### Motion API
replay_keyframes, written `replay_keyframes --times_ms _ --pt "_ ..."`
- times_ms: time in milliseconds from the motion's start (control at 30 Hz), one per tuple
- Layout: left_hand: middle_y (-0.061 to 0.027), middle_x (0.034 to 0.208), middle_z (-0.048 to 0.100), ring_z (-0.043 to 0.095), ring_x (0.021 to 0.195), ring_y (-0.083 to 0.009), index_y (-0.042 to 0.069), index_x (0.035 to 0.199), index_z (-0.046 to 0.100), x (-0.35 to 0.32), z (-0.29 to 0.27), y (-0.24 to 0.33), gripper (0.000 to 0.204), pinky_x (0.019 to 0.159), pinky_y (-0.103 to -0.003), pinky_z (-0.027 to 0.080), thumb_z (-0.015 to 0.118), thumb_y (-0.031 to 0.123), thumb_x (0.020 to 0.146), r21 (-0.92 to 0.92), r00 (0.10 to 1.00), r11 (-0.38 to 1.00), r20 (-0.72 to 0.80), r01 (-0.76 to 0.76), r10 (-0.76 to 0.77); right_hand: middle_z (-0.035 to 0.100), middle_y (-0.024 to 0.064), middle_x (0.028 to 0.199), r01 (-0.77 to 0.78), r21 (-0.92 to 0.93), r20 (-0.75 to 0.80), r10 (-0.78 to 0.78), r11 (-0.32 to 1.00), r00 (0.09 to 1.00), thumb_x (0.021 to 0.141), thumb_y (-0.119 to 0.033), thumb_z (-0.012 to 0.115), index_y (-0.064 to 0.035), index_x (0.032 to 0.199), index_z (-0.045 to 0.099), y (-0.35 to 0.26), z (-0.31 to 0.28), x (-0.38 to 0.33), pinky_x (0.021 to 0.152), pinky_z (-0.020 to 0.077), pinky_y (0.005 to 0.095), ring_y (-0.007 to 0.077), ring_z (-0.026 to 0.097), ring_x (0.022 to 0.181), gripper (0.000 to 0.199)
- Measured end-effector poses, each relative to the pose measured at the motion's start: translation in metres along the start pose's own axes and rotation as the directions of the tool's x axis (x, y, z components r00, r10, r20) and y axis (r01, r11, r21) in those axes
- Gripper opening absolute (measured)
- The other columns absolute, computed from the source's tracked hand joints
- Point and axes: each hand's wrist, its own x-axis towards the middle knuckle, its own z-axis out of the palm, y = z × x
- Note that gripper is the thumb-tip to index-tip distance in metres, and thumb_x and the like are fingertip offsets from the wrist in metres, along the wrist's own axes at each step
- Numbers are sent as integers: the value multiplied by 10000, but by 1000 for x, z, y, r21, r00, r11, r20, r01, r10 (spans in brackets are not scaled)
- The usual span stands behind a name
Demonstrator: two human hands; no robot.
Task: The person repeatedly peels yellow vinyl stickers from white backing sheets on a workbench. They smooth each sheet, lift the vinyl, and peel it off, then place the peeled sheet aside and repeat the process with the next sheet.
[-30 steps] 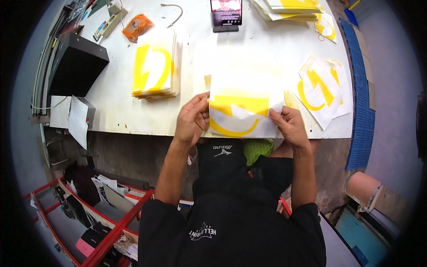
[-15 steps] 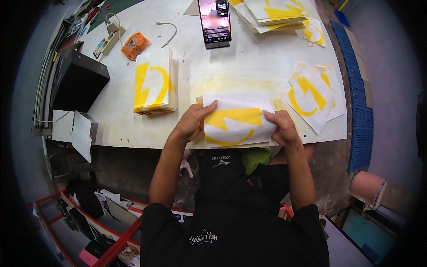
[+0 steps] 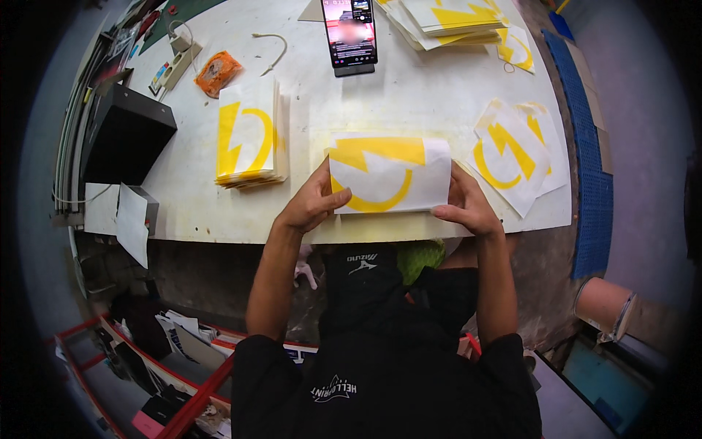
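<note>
A white paper-like sheet with a yellow printed design (image 3: 391, 172) is held between my hands, just above the near edge of the table. It may be folded or a flat bag; I cannot tell which. My left hand (image 3: 316, 199) grips its left side, the thumb lying over the lower left corner and the fingers partly behind. On the opposite side, my right hand (image 3: 472, 203) has its thumb at the lower right corner, with the other fingers partly hidden behind the sheet. Left of my hands stands a stack of similar yellow-printed pieces (image 3: 247, 139).
Loose printed pieces (image 3: 504, 154) lie to the right on the white table (image 3: 424, 88). A larger pile (image 3: 446, 22) sits at the far right. A phone on a stand (image 3: 351, 36), an orange packet (image 3: 217, 73), a power strip (image 3: 175, 67) and a black box (image 3: 128, 132) occupy the far and left parts.
The sheet has moved away from the table's near edge. Both thumbs have shifted from its upper part to its lower corners.
</note>
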Motion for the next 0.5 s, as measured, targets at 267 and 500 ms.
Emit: replay_keyframes --times_ms 267,500 --pt "-139 1528 466 424 1449 -237 5 1599 241 -3 29 -7 946 1202 -390 363 836 67 866 480 985 877 -154 11 72 465 194 1544 117 -201 -45 -128 973 991 776 -78 910 2 1648 133 8 8 -5 1198 379 418 282 455 1445 1171" --pt "-147 1550 456 408 1467 -221 -7 1587 275 -4 35 4 980 1200 -391 368 886 116 831 421 977 890 -38 -176 211 646 184 1339 105 -184 -224 -145 977 964 885 48 783 35 1526 369 10 21 -10 1054 518 352 232 648 1228 763"
